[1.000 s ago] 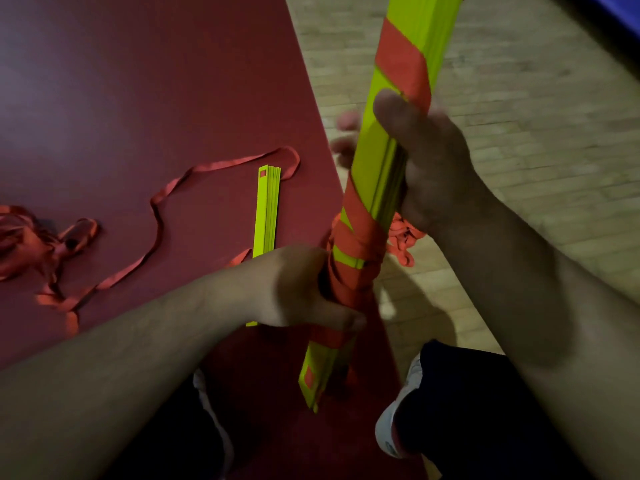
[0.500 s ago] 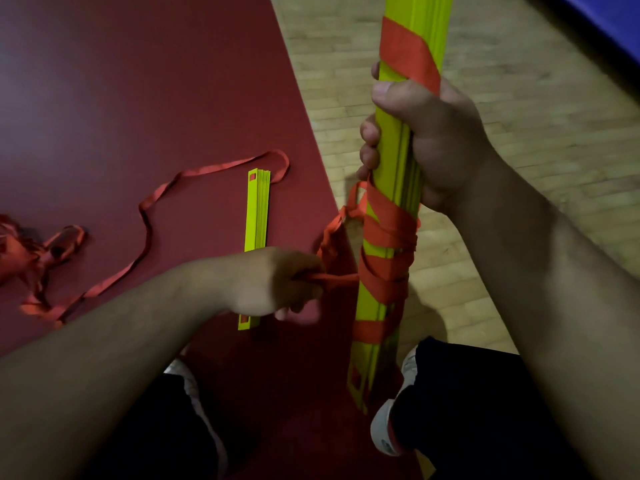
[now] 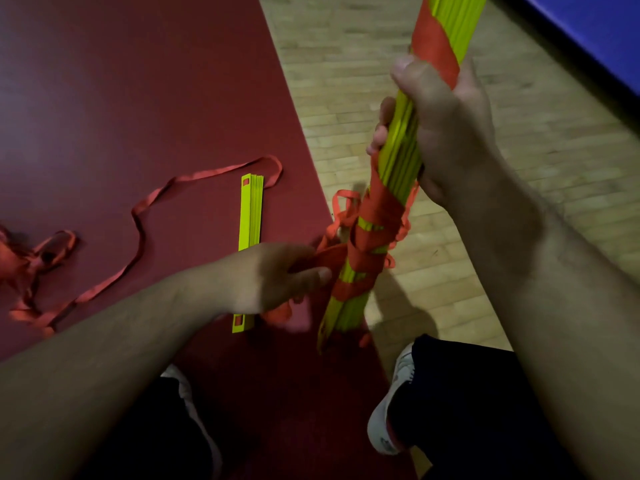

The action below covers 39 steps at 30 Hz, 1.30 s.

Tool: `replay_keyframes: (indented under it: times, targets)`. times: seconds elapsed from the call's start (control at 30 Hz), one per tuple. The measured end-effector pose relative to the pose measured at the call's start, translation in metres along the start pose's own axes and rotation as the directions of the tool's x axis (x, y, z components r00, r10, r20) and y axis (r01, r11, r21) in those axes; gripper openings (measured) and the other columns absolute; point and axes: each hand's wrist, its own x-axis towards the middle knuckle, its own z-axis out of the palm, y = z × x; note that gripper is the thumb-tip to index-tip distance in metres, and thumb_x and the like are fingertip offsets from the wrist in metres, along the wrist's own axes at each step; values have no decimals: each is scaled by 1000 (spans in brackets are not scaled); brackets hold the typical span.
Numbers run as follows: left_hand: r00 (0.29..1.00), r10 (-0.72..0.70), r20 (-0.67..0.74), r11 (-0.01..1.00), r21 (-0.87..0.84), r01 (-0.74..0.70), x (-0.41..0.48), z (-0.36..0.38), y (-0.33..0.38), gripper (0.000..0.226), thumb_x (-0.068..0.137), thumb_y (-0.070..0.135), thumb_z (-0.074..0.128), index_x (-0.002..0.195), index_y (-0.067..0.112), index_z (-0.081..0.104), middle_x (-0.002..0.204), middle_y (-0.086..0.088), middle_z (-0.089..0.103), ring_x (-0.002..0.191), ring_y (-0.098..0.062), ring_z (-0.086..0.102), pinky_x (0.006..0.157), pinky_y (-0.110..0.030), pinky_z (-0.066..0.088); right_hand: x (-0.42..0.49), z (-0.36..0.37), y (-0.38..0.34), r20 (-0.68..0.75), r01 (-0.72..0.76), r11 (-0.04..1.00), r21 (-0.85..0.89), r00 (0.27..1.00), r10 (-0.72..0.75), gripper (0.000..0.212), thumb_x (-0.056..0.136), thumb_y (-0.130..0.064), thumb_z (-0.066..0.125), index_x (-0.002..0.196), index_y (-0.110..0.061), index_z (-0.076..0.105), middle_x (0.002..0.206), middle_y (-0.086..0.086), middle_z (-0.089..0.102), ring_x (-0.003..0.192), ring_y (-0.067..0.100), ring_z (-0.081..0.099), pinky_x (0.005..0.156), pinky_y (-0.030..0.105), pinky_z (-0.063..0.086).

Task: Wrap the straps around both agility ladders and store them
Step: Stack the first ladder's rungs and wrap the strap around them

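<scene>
Agility ladder (image 3: 398,157), a stiff, light stack of flat yellow rungs by our judgement, stands tilted on end at the red mat's (image 3: 138,98) right edge. Our right hand (image 3: 446,126) grips it mid-bundle. Our left hand (image 3: 273,275) pinches the limp orange strap (image 3: 377,209) just beside the wraps.

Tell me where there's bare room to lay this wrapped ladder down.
Widest bare patch: the red mat above the loose strap and the flat ladder. The wood floor between it and the blue mat is bare too. Crowded: the strap tangle at the mat's left edge, and round the left hand.
</scene>
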Motion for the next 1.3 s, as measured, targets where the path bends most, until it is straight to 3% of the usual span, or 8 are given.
replay_keyframes:
  times: [0.17,0.37,0.53,0.8,0.9,1.0,1.1,1.3]
  targets:
    - [995,71,-67,953,300,-48,-8,5,4,32,90,65,51,109,40,46,66,10,56,66,-8,62,59,-31,46,4,-2,0,-121,83,995,-62,989,-90,30,85,-37,61,107,-17,52,91,10,57,85,30,60,81,65,55]
    - [952,76,-295,881,467,74,-11,19,19,61,67,88,43,98,36,46,69,12,45,81,-21,64,58,-32,41,-1,2,11,-337,209,971,-114,911,-236,36,88,-26,72,114,-8,53,84,-8,64,76,5,65,73,29,56]
    - [872,-1,-490,901,377,213,-4,27,24,52,72,81,57,77,31,43,72,8,53,73,-20,59,56,-31,36,-8,13,14,-366,191,974,-118,904,-222,46,83,-25,79,119,-11,53,84,-10,67,77,6,69,77,33,59]
    - [930,134,-343,978,195,-69,-5,18,22,26,78,59,72,69,45,52,55,16,55,50,5,51,53,-24,36,-1,7,7,-257,132,989,73,960,-110,46,89,-37,70,122,-8,56,97,0,70,87,13,70,85,39,59]
    - [984,127,-127,940,-301,-160,-9,11,23,17,77,43,79,90,34,72,80,14,74,78,1,69,69,-30,55,1,-5,6,50,-98,912,397,995,86,43,88,-42,66,116,-9,61,90,10,67,84,25,65,77,39,54]
    - [977,206,62,881,-446,-157,-13,12,25,13,79,32,79,91,35,74,89,8,76,86,-8,68,73,-35,57,-2,-13,12,459,-323,822,469,884,86,70,64,-37,88,125,-18,57,118,20,66,113,38,64,96,50,50]
    - [968,229,107,899,-404,-168,-11,15,22,13,79,36,78,90,40,72,89,12,75,87,-7,69,76,-35,57,-3,-12,11,549,-370,830,418,831,94,58,71,-22,78,124,-14,53,95,11,68,84,27,68,79,43,56]
    - [989,149,-8,978,150,-146,-6,17,9,33,77,58,75,95,38,56,76,21,61,70,12,56,64,-15,41,-3,1,0,175,-233,959,162,963,204,6,93,-15,53,90,-12,56,66,8,55,54,21,56,57,31,49]
